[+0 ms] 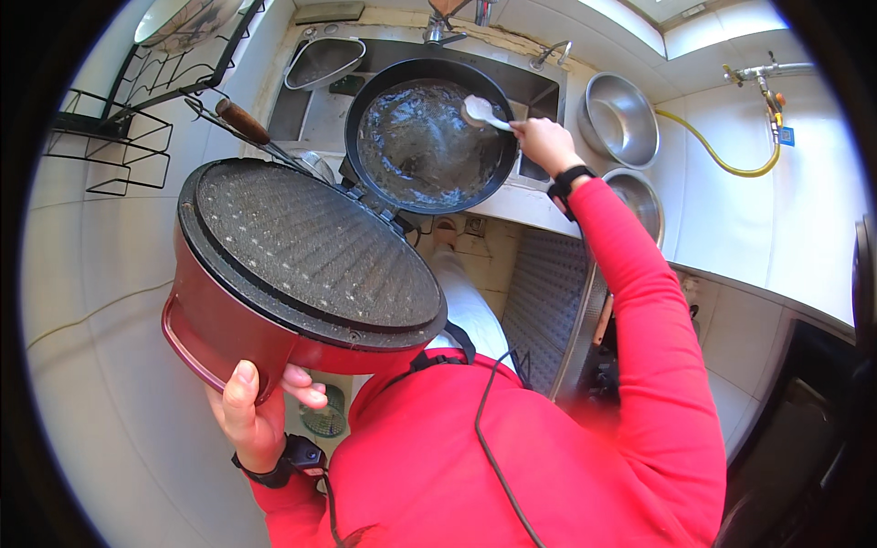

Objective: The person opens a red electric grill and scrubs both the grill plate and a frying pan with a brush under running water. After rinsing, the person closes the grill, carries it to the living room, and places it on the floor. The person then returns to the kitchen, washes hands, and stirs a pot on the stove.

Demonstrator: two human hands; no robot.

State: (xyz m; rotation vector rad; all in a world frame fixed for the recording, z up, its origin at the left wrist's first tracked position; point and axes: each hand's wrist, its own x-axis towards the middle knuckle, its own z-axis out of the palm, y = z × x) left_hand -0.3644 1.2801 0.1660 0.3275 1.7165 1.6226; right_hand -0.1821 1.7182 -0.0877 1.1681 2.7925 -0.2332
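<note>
An electric baking pan stands unfolded before me, its two round halves joined by a hinge. My left hand (257, 411) grips the handle of its red lid (315, 253), whose dark ribbed plate faces up with pale specks on it. The black round lower pan (431, 137) rests over the sink and holds water. In my right hand (548, 144) is the white handle of a cleaning brush (484, 111), its head at the pan's right inner side, at the water.
Around the pan lies the steel sink (288, 113), with a strainer basket (325, 63) at its back left and a faucet (436, 31) behind. Steel bowls (620, 120) stand at the right. A wooden-handled strainer (243, 121) and a black wire rack (130, 154) are at the left.
</note>
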